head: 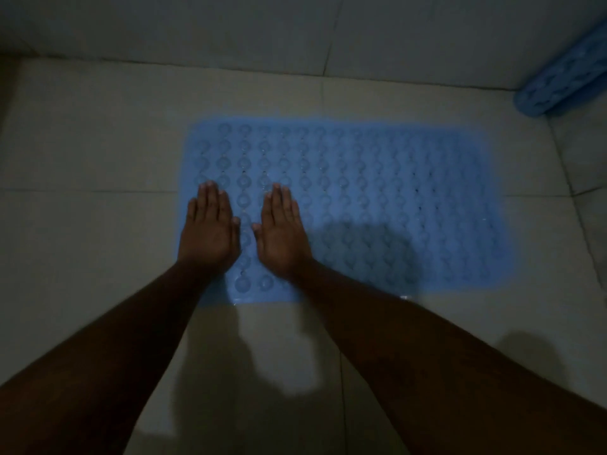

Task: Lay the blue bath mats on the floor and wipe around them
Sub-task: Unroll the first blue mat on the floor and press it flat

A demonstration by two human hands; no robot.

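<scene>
A blue bath mat with rows of round bumps lies flat on the pale tiled floor. My left hand rests palm down on the mat's left end, fingers straight and together. My right hand lies flat beside it, a small gap between the two thumbs. Neither hand holds anything. A second blue mat leans rolled or folded in the far right corner against the wall.
A tiled wall runs along the back, close behind the flat mat. Bare floor tiles spread to the left and toward me. The room is dim, and shadows of my arms fall on the floor in front.
</scene>
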